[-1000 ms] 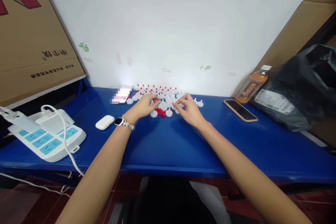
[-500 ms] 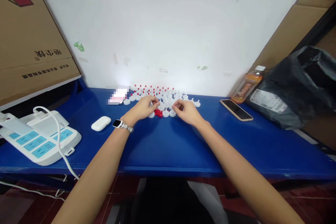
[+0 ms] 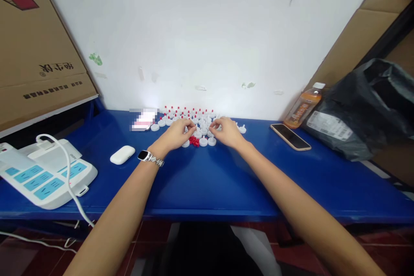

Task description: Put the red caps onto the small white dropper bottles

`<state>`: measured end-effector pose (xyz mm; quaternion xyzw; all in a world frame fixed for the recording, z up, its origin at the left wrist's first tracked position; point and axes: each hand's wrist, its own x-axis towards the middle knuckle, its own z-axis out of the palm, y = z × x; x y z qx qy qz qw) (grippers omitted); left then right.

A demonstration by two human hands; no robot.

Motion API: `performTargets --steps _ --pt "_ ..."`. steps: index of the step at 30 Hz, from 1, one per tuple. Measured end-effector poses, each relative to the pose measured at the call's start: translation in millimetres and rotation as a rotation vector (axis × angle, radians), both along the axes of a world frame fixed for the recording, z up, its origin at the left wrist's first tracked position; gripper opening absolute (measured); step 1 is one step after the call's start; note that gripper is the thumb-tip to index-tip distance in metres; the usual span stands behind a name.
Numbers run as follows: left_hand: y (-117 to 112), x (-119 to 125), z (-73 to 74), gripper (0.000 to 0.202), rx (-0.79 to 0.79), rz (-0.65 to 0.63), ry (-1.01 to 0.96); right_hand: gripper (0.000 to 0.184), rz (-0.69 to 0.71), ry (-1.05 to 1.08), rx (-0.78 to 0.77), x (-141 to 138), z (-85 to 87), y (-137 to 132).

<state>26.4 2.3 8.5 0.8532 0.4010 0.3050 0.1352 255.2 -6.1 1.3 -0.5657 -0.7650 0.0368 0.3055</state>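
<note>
A cluster of small white caps [image 3: 203,141], some tipped with red, lies on the blue table [image 3: 207,181] near the wall. A little heap of tiny red pieces [image 3: 194,140] sits at its front. My left hand [image 3: 176,134], with a wristwatch [image 3: 147,157] on its wrist, rests at the heap's left with fingers pinched. My right hand [image 3: 227,133] is just to the right, fingers also pinched over the caps. What either pinch holds is too small to make out.
A white earbud case [image 3: 122,155] lies left of my left arm. A white power strip [image 3: 42,174] with a cable sits at far left under a cardboard box [image 3: 35,51]. A phone [image 3: 290,136], an orange drink bottle [image 3: 302,105] and a black bag [image 3: 368,108] are at right.
Both hands stay over the caps. My right hand has shifted slightly left toward the left hand. The view has drifted a little.
</note>
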Motion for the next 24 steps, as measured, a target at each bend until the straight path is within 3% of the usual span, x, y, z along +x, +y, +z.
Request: performTargets --steps 7,12,19,24 --pt "10 -11 -2.8 0.023 0.057 0.142 -0.032 0.024 -0.103 -0.109 -0.076 -16 7.1 51" --pt "11 -13 -6.0 0.021 0.040 0.139 -0.013 0.027 -0.130 -0.156 -0.111 -36 8.7 77" --pt "12 -14 -7.3 0.021 0.039 0.144 -0.021 0.018 -0.139 -0.198 -0.130 -64 5.9 93" --pt "9 -13 -5.4 0.021 0.047 0.157 -0.047 0.021 -0.035 0.026 -0.005 -57 9.5 83"
